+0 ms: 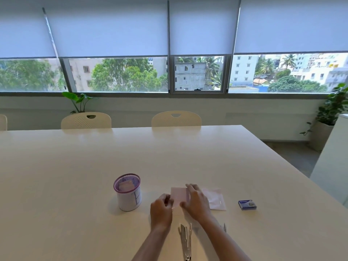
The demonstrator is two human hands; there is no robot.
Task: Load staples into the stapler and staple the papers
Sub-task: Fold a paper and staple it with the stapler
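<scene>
A small stack of pale pink papers (178, 194) lies on the white table (75, 166). My left hand (161, 208) pinches the stack's left edge. My right hand (195, 199) rests flat on its right side, fingers spread over it. A silver stapler (186, 242) lies open between my forearms near the table's front edge. To the right sits a small blue staple box (247, 204).
A purple mesh pen cup (128, 192) stands left of the papers with notes inside. A clear plastic wrapper (216, 199) lies just right of my right hand. Two cream chairs (176, 119) stand at the far side. The table's right edge runs diagonally.
</scene>
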